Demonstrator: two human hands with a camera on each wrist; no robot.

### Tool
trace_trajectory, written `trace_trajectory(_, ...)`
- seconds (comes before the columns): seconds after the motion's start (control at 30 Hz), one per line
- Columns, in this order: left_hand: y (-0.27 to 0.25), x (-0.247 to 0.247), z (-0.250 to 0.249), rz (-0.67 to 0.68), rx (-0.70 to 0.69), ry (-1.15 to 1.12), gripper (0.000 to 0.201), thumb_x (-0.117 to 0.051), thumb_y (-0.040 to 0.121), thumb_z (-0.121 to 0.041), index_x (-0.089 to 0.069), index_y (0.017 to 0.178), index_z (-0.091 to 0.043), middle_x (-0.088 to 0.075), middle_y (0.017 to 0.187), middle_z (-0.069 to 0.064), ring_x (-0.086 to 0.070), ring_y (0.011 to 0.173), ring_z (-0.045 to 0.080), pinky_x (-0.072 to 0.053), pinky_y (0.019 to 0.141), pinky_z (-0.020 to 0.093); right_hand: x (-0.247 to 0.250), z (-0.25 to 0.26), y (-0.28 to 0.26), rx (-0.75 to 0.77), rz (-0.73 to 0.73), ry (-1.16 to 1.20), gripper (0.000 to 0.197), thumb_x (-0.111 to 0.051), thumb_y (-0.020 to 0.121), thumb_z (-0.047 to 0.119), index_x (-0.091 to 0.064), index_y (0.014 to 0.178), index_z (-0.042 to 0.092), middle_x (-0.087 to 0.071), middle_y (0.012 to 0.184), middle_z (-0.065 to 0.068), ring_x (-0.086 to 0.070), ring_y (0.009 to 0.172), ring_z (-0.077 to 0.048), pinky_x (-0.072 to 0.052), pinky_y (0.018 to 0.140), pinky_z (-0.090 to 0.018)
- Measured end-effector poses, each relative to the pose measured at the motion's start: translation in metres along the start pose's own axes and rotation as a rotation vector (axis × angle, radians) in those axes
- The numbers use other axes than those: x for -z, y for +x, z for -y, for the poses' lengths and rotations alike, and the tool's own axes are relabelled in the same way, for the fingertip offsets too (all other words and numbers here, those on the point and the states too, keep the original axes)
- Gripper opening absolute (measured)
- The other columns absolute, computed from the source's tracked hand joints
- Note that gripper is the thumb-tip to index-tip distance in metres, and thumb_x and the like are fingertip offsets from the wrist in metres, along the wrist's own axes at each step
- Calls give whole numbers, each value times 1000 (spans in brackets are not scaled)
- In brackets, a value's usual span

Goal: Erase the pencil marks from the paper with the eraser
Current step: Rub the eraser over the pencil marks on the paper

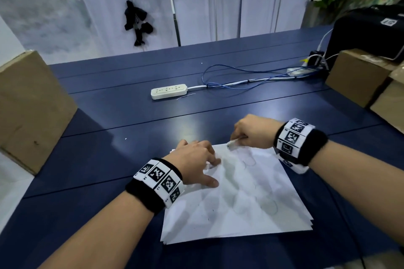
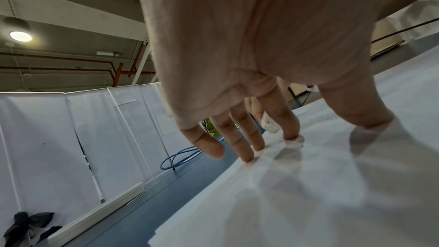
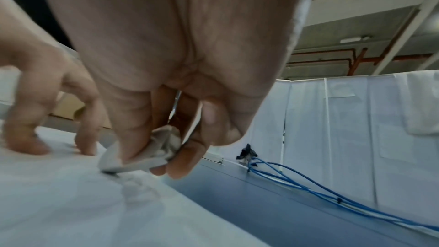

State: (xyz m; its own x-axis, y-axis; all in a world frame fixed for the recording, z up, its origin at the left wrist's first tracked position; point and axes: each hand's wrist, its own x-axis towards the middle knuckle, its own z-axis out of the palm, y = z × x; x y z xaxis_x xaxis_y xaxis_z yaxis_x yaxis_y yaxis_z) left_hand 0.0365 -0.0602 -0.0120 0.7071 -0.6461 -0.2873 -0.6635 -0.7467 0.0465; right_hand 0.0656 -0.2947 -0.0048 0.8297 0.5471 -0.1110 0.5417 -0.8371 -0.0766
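A stack of white paper (image 1: 251,203) lies on the dark blue table (image 1: 122,120) in front of me, with faint pencil loops (image 1: 249,160) on the top sheet. My left hand (image 1: 196,159) rests on the sheet's far left part, fingers spread and straight, tips pressing the paper (image 2: 308,185). My right hand (image 1: 251,133) pinches a worn white eraser (image 1: 232,143) at the sheet's far edge. In the right wrist view the eraser (image 3: 133,159) sits between thumb and fingers, its corner touching the paper (image 3: 71,204).
A white power strip (image 1: 168,91) and blue cables (image 1: 240,76) lie on the far side of the table. Cardboard boxes stand at the left (image 1: 28,105) and right (image 1: 358,76). A black case (image 1: 371,33) sits at the far right. White partitions close off the back.
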Motion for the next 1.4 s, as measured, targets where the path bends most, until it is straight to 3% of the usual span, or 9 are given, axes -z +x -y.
trace_trajectory(0.2,0,1,-2,20,13,22,62,-64,80,-69,-59,133,-36,-47,138,-11,-48,124,12,-27,91,38,-7,16,-28,171,233,229,24,-67,89,40,-76,107,28,-69,92,6,-52,71,-1,-46,75,-24)
trace_trajectory(0.43,-2,8,-8,35,30,36,58,-65,81,-67,-57,130,-36,-51,123,-10,-54,111,14,-28,89,38,0,-1,2,-66,-15,4,54,-42,88,61,-76,95,20,-70,91,-4,-63,87,-28,-51,74,-36)
trace_trajectory(0.5,-2,8,-8,39,32,38,56,-64,81,-66,-58,128,-36,-51,121,-10,-55,108,15,-30,91,39,-3,7,-13,32,19,4,59,-36,84,59,-76,101,19,-68,95,-5,-61,88,-26,-47,76,-32)
trace_trajectory(0.67,-3,8,-9,46,30,35,59,-65,82,-66,-56,132,-36,-51,124,-8,-55,107,16,-31,93,40,-3,12,-30,122,148,139,23,-63,92,39,-76,104,25,-63,87,6,-54,78,-11,-43,74,-23)
trace_trajectory(0.87,-4,8,-9,46,35,30,58,-65,82,-65,-54,133,-37,-50,126,-9,-55,110,16,-28,90,39,0,2,-9,-48,43,-44,40,-47,88,50,-75,99,23,-68,97,-2,-62,93,-28,-52,79,-38)
trace_trajectory(0.97,-3,6,-8,37,34,32,58,-65,82,-65,-55,131,-35,-51,123,-7,-55,110,18,-28,88,39,-1,17,-30,129,126,98,28,-59,94,46,-74,92,24,-63,89,2,-58,81,-16,-45,73,-27)
trace_trajectory(1.07,-1,5,-9,39,30,32,59,-65,81,-65,-55,131,-35,-51,123,-8,-55,110,17,-27,86,39,2,17,-29,103,157,120,28,-60,93,49,-75,91,25,-63,82,6,-55,76,-11,-44,71,-23)
trace_trajectory(1.23,-2,4,-7,38,38,17,60,-65,81,-66,-55,132,-37,-50,125,-9,-55,109,16,-28,87,39,5,0,-3,-76,44,-34,72,-25,70,70,-75,99,27,-69,96,1,-63,92,-25,-54,80,-40)
trace_trajectory(1.4,-1,4,-6,37,36,13,59,-66,80,-66,-57,129,-34,-51,124,-8,-54,112,17,-31,88,40,2,15,-29,128,230,48,39,-57,93,54,-72,85,19,-57,78,4,-49,70,-6,-37,65,-16)
